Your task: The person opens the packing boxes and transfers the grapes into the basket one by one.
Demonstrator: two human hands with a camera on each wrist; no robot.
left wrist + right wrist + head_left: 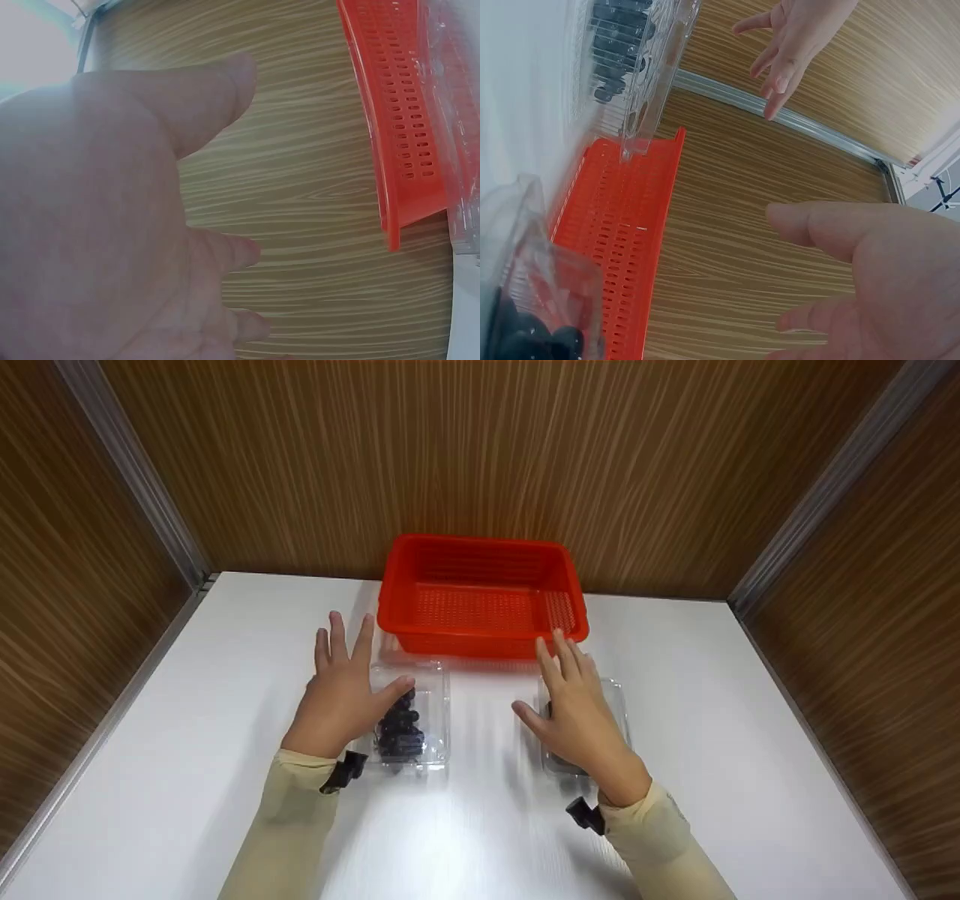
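Blueberry boxes, two clear plastic clamshells, sit side by side on a white table (pixel 750 735), each with a hand above it. The left box (pixel 420 720) lies just under and beside the left hand (pixel 341 697), whose fingers are straight and spread, thumb tip over the lid's near corner; dark berries (pixel 401 731) show past the thumb. The right box (pixel 619 705) lies mostly hidden beneath the right hand (pixel 577 712), fingers straight and close together, thumb held out to the side. Neither hand curls around anything; both look flat and relaxed, palms down. Whether the palms actually touch the lids cannot be told from above.

Beyond the fingertips of both hands stands a red basket (pixel 480 596), perforated, with nothing visible inside, its near rim just past the boxes. Both boxes seem lined up in front of it, one per hand, likely so each hand can reach its own.

The right wrist view shows the right palm open, the basket wall beside it, and the left hand across the way with fingers loosely spread. Wood-grain walls (pixel 480 457) close in the table on three sides. Beige sleeves (pixel 660 840) cover both forearms, with a small black clip at each wrist.
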